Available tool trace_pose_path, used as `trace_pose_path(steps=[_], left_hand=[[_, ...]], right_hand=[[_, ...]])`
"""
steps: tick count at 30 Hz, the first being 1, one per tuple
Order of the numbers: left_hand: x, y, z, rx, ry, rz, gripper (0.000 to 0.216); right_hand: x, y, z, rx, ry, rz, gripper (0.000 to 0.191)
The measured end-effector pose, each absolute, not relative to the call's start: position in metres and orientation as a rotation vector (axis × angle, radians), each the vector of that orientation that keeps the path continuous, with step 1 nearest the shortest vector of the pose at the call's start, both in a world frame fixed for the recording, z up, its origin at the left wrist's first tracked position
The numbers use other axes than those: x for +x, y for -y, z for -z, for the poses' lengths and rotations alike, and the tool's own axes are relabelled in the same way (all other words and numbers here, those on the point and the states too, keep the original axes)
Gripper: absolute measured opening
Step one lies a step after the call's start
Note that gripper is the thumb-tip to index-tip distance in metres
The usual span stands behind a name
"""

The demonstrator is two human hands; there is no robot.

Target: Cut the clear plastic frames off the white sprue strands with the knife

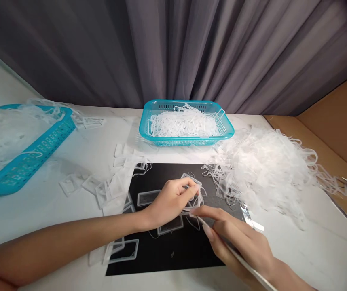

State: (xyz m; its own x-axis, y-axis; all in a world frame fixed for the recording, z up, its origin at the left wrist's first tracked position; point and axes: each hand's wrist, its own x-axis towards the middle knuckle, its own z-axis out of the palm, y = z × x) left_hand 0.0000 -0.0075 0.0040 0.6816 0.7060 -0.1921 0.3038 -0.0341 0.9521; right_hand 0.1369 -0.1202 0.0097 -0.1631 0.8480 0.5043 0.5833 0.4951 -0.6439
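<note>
My left hand is over the black mat, its thumb and fingers pinched on a clear plastic frame piece with thin loose strips. Close on its right, my right hand grips a long, thin, white pen-like tool. The tool's tip is near the held piece; whether they touch, I cannot tell. Flat rectangular clear frames lie around the hands, among them a frame left of my left hand, one below it and another at the mat's lower left.
A blue basket of thin white strips stands behind the mat. Another blue basket, heaped with translucent pieces, is at the left. A large tangled pile of clear plastic covers the right side. Loose clear pieces lie left of the mat.
</note>
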Motion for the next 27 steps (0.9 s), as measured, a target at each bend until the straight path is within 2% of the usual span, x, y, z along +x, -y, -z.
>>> trace_pose_path(steps=[9, 12, 15, 17, 19, 23, 27], left_hand=[[0.001, 0.002, -0.001, 1.476, -0.929, -0.474, 0.025], [0.001, 0.002, -0.002, 1.44, -0.914, -0.478, 0.027], [0.001, 0.005, -0.006, 1.39, -0.859, -0.438, 0.027], [0.001, 0.007, -0.008, 1.348, -0.822, -0.42, 0.027], [0.001, 0.008, -0.009, 1.317, -0.791, -0.419, 0.027], [0.002, 0.01, -0.01, 1.305, -0.762, -0.435, 0.027], [0.002, 0.012, -0.01, 1.337, -0.783, -0.439, 0.031]], right_hand=[[0.133, 0.127, -0.011, -1.067, 2.031, -0.213, 0.018], [0.14, 0.126, -0.019, -1.237, 1.931, -0.215, 0.017], [0.16, 0.116, -0.029, -1.524, 1.691, -0.428, 0.013], [0.172, 0.108, -0.032, -1.656, 1.522, -0.558, 0.021], [0.18, 0.102, -0.031, -1.706, 1.326, -0.821, 0.03], [0.175, 0.096, -0.024, -1.459, 0.978, -1.355, 0.028], [0.164, 0.096, -0.022, -1.243, 0.802, -1.511, 0.023]])
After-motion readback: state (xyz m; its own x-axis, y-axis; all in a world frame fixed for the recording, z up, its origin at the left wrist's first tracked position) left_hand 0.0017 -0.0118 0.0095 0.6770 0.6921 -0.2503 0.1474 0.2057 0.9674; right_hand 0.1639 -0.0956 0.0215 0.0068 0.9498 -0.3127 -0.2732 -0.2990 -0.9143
